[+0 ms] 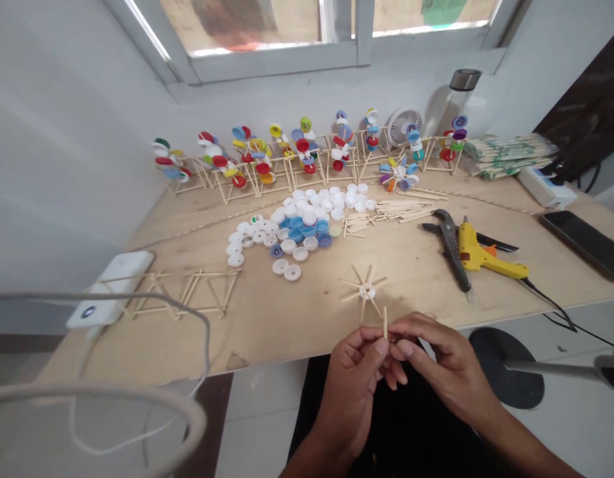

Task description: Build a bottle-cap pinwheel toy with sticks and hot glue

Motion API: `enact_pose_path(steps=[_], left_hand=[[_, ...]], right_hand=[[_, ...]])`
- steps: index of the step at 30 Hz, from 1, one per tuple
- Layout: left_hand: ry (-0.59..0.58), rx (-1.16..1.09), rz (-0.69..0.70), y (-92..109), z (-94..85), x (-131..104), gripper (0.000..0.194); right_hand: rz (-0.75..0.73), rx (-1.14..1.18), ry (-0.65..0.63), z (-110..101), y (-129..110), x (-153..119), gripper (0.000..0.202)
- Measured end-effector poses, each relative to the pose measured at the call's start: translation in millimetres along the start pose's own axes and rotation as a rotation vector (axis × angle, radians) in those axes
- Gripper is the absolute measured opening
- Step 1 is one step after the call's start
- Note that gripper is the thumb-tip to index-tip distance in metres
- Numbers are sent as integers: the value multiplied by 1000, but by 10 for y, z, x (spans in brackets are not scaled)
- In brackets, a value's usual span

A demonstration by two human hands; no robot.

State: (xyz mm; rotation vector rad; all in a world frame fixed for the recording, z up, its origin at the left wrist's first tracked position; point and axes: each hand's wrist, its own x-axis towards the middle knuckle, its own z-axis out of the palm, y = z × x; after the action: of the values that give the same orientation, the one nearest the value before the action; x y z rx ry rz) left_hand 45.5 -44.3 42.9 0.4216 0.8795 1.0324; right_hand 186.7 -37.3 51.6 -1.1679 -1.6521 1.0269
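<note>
Just past the table's front edge, my left hand (355, 378) pinches a short wooden stick (385, 322) that points upward. My right hand (439, 362) is closed beside it, thumb and fingers pressed together against the left fingertips; what they hold, if anything, is hidden. Beyond my hands lies a spoked wheel of sticks (367, 292) around a white hub. Cut sticks (355, 222) and longer sticks (403, 210) are piled farther back. White bottle caps (293, 272) and blue bottle caps (295, 234) cover the table's middle.
On the right lie a yellow glue gun (486, 255), pliers (453, 252) and a phone (585, 242). Stick frames with coloured cap wheels (301, 149) line the back, near a small fan (405, 127). A bare stick frame (187, 292) and white power bank (112, 285) are at left.
</note>
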Motion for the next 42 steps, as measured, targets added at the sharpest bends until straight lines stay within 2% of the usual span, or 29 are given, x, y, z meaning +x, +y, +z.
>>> enact_pose_path(steps=[6, 9, 12, 14, 17, 19, 21, 25, 31, 42], left_hand=[[46, 32, 84, -58, 23, 5, 15], [30, 112, 117, -56, 15, -2, 16], [39, 325, 172, -29, -41, -9, 20], [121, 567, 318, -5, -119, 9, 20], [285, 986, 705, 20, -260, 95, 13], [306, 1208, 904, 19, -336, 181, 14], [300, 1374, 988, 2, -382, 265, 15], [286, 1525, 1005, -52, -404, 362, 17], [273, 1509, 1004, -80, -407, 391, 19], [279, 1490, 1000, -78, -408, 399, 18]], right_hand=[[238, 346, 133, 239, 12, 9, 11], [329, 460, 134, 269, -5, 27, 13], [341, 428, 122, 210, 2, 89, 15], [314, 306, 152, 119, 54, 158, 15], [278, 91, 166, -28, 206, 275, 15], [245, -37, 118, -86, 321, 340, 15], [187, -165, 69, -100, 409, 383, 13], [72, -373, 38, -61, 474, 424, 11], [-37, -507, -5, -31, 472, 452, 10], [-24, -551, -20, -26, 450, 471, 11]])
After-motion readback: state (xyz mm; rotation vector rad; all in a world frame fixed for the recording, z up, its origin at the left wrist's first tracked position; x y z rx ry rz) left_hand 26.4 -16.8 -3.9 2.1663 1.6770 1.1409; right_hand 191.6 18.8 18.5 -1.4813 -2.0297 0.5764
